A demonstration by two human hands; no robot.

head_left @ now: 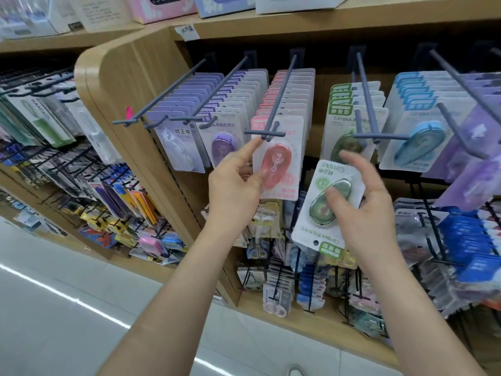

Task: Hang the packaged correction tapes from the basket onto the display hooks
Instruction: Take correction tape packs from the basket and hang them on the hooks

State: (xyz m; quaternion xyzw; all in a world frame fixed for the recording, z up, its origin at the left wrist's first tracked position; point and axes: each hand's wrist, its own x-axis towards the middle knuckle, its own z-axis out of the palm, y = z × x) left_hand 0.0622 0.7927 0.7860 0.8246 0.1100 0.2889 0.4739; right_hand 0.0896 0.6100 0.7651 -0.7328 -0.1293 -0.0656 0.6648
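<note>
Pinching green package [315, 215] between right fingers [355, 164].

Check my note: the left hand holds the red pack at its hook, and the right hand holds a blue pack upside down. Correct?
Not quite. The pack in the right hand is green, not blue; the head view shows it. The rest stands: it is upside down, and the left hand holds the red pack at its hook.
</note>
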